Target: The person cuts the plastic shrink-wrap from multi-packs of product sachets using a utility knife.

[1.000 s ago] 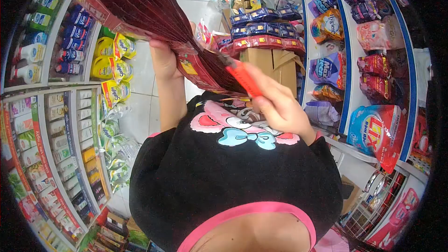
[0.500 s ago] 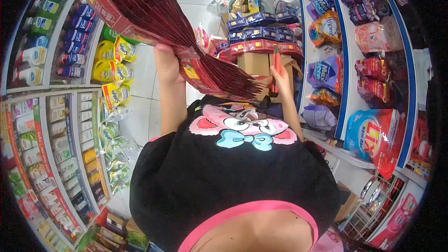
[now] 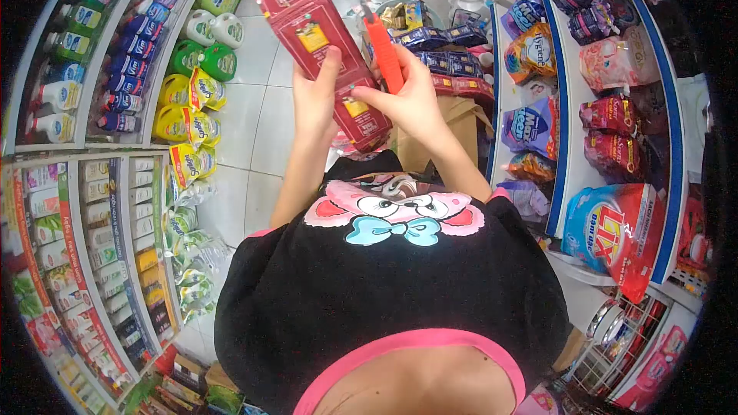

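Observation:
My left hand (image 3: 319, 96) is closed around a folded strip of dark red sachets (image 3: 311, 34), thumb pressed on its printed face. The connected sachets, with yellow patches, slant from upper left down toward my shirt. In my right hand (image 3: 411, 96) is an orange-handled utility knife (image 3: 383, 54), its thin grey tip pointing up and away. My right thumb also touches the sachets beside the left hand's grip. The tip stands to the right of the strip, apart from it.
Ahead, blue sachet packs (image 3: 453, 63) and red packs (image 3: 465, 86) lie above a cardboard box (image 3: 419, 142). Yellow Sunlight pouches (image 3: 204, 127) line the left shelving. On the right shelves (image 3: 565, 131) are bagged products, including a large Lix bag (image 3: 611, 230).
The fanned bundle of sachets has been turned so its printed front faces me. My right hand has moved up and left with the knife and now touches the strip.

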The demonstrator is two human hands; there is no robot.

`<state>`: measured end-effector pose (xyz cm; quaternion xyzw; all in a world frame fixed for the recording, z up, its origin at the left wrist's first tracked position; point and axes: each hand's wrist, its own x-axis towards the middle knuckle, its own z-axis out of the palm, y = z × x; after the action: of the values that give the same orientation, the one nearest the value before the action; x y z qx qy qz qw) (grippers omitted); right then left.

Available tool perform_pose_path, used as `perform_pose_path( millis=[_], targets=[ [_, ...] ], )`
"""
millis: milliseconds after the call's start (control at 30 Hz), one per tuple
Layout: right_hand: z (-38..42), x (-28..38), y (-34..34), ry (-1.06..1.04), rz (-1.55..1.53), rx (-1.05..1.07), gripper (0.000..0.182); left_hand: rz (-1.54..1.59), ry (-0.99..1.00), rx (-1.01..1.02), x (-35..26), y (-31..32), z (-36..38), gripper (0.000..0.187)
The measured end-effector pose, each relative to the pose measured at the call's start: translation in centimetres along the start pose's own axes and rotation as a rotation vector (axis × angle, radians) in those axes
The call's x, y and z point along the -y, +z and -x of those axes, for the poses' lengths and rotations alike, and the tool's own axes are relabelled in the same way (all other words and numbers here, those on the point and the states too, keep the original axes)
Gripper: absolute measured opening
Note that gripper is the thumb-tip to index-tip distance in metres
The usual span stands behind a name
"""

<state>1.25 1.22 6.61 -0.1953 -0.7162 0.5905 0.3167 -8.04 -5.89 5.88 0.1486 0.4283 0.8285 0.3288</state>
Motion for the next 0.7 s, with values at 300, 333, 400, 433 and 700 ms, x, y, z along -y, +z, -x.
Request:
perform_pose_path(
  millis=[300,333,400,433,700],
  targets=[
    [-0.1,2.5,-2.6,0.04,-0.323,0.094,0.035,0.307,-0.126,0.429,-0.6,-2.8,-1.2,0.052],
    [0.1,2.8,-2.8,0.015,-0.375,0.131,0.036,0.242,-0.008,0.427,-0.4,-3.4,-2.5,0.053],
    [0.2,3.3,-3.5,-0.011,-0.379,0.154,0.038,0.169,-0.07,0.375,-0.6,-1.9,-3.0,0.07],
    [0.3,3.5,-3.6,-0.033,-0.388,0.183,0.039,0.239,-0.019,0.663,0.0,-0.5,-3.3,0.081],
    [-1.2,-1.2,-3.4,0.227,-0.554,0.172,0.032,0.577,0.139,0.509,2.2,3.0,-3.2,0.073]
  ],
)
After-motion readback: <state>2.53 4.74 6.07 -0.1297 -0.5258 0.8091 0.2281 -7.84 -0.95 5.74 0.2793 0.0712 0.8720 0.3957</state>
